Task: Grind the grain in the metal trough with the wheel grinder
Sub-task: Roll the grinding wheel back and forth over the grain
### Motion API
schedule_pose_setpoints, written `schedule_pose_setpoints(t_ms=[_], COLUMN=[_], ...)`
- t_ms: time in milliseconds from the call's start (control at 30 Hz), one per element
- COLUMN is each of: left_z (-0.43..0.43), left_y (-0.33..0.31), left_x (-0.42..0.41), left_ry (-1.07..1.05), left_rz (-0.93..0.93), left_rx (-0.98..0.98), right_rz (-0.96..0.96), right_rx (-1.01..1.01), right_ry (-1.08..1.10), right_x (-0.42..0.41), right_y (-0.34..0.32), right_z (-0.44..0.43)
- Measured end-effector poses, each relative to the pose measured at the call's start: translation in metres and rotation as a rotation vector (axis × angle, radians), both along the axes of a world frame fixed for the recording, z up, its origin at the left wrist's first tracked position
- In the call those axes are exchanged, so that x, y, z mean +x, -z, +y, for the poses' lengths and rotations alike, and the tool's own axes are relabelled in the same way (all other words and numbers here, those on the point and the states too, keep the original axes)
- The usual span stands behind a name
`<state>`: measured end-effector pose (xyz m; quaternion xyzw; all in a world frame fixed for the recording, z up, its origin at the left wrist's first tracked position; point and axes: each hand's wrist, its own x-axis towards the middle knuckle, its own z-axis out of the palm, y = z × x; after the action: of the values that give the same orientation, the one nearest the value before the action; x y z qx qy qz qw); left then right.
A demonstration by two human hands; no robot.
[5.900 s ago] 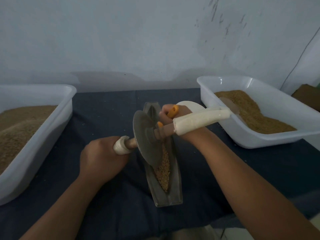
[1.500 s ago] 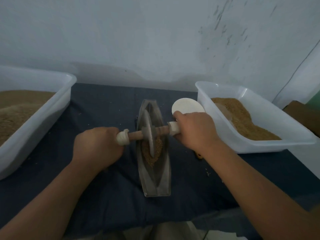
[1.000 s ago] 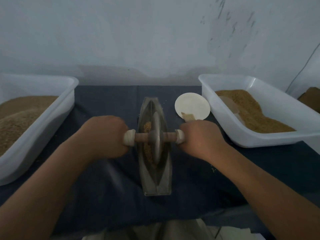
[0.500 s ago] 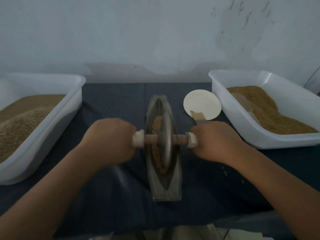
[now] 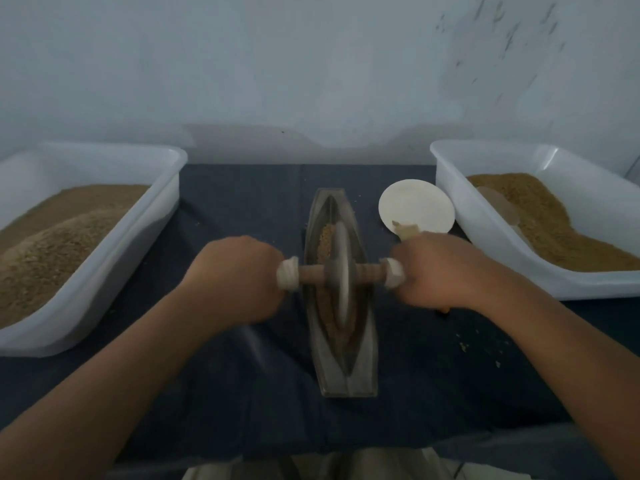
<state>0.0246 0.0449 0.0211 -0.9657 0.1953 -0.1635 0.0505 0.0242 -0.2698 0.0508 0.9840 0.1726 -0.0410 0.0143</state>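
Observation:
A boat-shaped metal trough (image 5: 360, 368) lies lengthwise on the dark cloth in the middle. Brown grain (image 5: 325, 237) fills its groove. The wheel grinder (image 5: 341, 271), a grey disc on a wooden axle, stands upright in the groove at mid-length. My left hand (image 5: 235, 278) grips the axle's left handle with its white-wrapped end showing. My right hand (image 5: 440, 271) grips the right handle the same way. The handles' outer parts are hidden inside my fists.
A white tub (image 5: 104, 271) of brown grain stands at the left, another white tub (image 5: 485, 244) of grain at the right. A small white bowl (image 5: 415, 207) with a wooden scoop sits beside the right tub. Loose grains lie on the cloth at the right.
The wheel, lifted and tilted at first, was set into the trough. Both hands have rolled it back toward me along the groove in the last second.

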Motion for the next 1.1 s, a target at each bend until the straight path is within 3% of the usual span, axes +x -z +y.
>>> schedule_pose_setpoints(t_ms=[67,167,300,467,600,800,933,1100], left_z=[0.002,-0.009,-0.028,-0.024,-0.004,-0.019,-0.022,0.005], left_y=[0.000,-0.011,-0.036,-0.035,-0.015,-0.019,-0.027,-0.010], left_x=[-0.008,0.025,0.073,0.035,-0.005,0.052,0.079,0.018], left_ry=[0.036,-0.073,-0.154,-0.106,-0.048,-0.172,-0.159,-0.027], left_rz=[-0.084,0.159,0.206,0.232,0.213,0.140,0.255,0.412], left_rx=[0.041,-0.009,-0.040,0.030,0.044,-0.049,-0.101,-0.131], right_rz=[0.041,-0.133,-0.359,-0.264,-0.385,-0.318,-0.285,-0.251], right_rx=[-0.005,-0.016,0.037,0.023,-0.034,0.001,0.032,-0.001], right_ry=[0.005,0.060,0.130,0.122,-0.040,0.108,0.155,-0.015], right_x=[-0.003,0.027,0.068,0.037,-0.012,0.045,0.059,0.010], right_y=[0.005,0.007,0.008,0.024,0.030,0.005,-0.001,0.009], right_z=[-0.003,0.009,0.020,0.006,-0.007,0.021,0.030,0.005])
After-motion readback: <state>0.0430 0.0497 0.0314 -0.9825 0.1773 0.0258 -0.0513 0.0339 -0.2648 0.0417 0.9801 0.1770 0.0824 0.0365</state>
